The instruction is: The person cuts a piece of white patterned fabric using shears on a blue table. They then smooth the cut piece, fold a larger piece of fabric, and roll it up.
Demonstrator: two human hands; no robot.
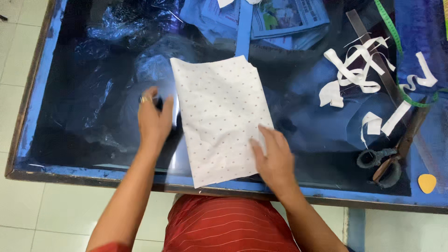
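One folded piece of white dotted fabric [221, 119] lies flat near the front edge of the blue glass-topped table [84, 165]. Resting on its lower right part, the right hand [275, 161] presses down with fingers spread, gripping nothing. Just off the fabric's left edge, the left hand [154, 119] lies flat on the glass, also unclenched. White fabric strips [357, 70], scissors [394, 154], a green measuring tape [394, 35] and folded newspapers [284, 18] lie farther away.

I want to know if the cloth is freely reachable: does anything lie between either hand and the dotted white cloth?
Nothing visible does. The right hand already rests flat on the cloth near its lower right corner. The left hand lies on the table right beside the cloth's left edge, with only bare glossy surface between them.
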